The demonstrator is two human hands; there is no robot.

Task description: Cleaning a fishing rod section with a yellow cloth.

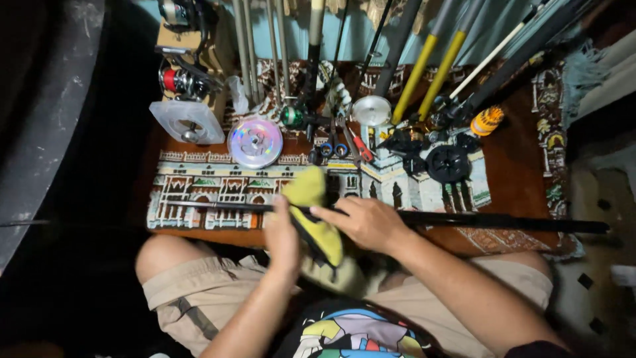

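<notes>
A long black fishing rod [503, 222] lies crosswise over my lap and the patterned rug [199, 189]. A yellow-green cloth [311, 205] is wrapped around the rod near its middle. My left hand [281, 235] grips the rod and the cloth from the left side. My right hand [364, 222] is closed on the rod just right of the cloth, with fingers touching the cloth's edge. The part of the rod under the cloth is hidden.
Fishing reels [185, 81], a clear line spool [255, 141], scissors [331, 147], pliers [361, 147], a black spool [448, 164] and an orange-striped float [487, 121] lie on the rug ahead. Several rods [424, 66] lean against the wall behind.
</notes>
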